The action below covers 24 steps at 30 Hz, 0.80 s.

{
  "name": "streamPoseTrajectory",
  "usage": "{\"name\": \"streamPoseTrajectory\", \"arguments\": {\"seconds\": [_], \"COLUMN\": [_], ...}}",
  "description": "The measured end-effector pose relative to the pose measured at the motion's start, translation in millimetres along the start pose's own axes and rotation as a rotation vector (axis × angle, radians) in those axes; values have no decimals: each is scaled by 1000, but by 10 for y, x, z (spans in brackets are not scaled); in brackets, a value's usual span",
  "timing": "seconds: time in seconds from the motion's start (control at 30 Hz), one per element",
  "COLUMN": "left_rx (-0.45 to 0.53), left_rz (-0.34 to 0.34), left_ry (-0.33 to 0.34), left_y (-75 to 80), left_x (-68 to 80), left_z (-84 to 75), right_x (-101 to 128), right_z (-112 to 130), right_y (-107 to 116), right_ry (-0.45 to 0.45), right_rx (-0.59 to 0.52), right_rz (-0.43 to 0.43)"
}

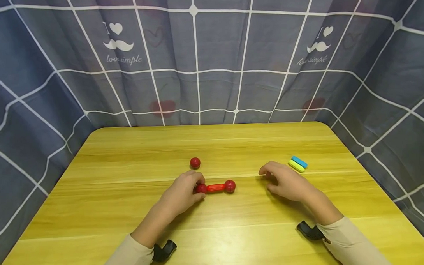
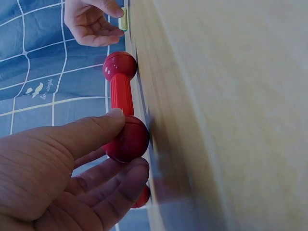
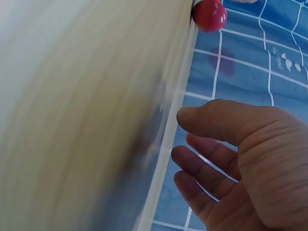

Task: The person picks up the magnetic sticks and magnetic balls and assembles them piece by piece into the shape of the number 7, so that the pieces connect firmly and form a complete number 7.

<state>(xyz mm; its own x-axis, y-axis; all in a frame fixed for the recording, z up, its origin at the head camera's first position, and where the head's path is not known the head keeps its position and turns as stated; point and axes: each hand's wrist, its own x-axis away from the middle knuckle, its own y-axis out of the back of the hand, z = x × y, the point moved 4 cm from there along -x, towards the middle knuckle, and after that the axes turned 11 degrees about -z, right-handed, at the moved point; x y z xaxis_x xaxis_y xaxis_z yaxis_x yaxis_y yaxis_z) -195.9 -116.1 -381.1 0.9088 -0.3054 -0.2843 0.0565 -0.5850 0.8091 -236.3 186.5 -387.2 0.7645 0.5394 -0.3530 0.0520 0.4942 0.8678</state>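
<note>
A red dumbbell-shaped toy (image 1: 215,187), a ribbed rod with a round ball at each end, lies crosswise near the middle of the table. My left hand (image 1: 180,191) pinches its left ball between thumb and fingers; in the left wrist view the thumb is on the near ball (image 2: 132,142), by the rod. The right ball (image 1: 230,186) is free. Just beyond the left hand sits a loose red ball (image 1: 195,162). To the right, my right hand (image 1: 287,182) holds nothing, its fingers loosely bent with a gap between thumb and fingertips.
A blue block (image 1: 299,161) and a yellow block (image 1: 296,166) lie side by side just beyond the right hand. The wood-grain table (image 1: 135,150) ends at a grey-blue checked curtain (image 1: 217,89) at the back and sides. Black wrist mounts (image 1: 164,251) show at both sleeves.
</note>
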Motion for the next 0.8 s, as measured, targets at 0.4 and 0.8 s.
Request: {"name": "streamPoseTrajectory", "arguments": {"seconds": [0.4, 0.8], "left_rx": [-6, -19], "left_rz": [0, 8], "left_ry": [17, 32], "left_y": [11, -2], "left_x": [8, 3], "left_z": [7, 14], "right_x": [160, 255], "right_z": [-244, -391], "right_y": [208, 414], "right_ry": [-47, -145], "right_rx": [56, 90], "right_rz": [-50, -88]}}
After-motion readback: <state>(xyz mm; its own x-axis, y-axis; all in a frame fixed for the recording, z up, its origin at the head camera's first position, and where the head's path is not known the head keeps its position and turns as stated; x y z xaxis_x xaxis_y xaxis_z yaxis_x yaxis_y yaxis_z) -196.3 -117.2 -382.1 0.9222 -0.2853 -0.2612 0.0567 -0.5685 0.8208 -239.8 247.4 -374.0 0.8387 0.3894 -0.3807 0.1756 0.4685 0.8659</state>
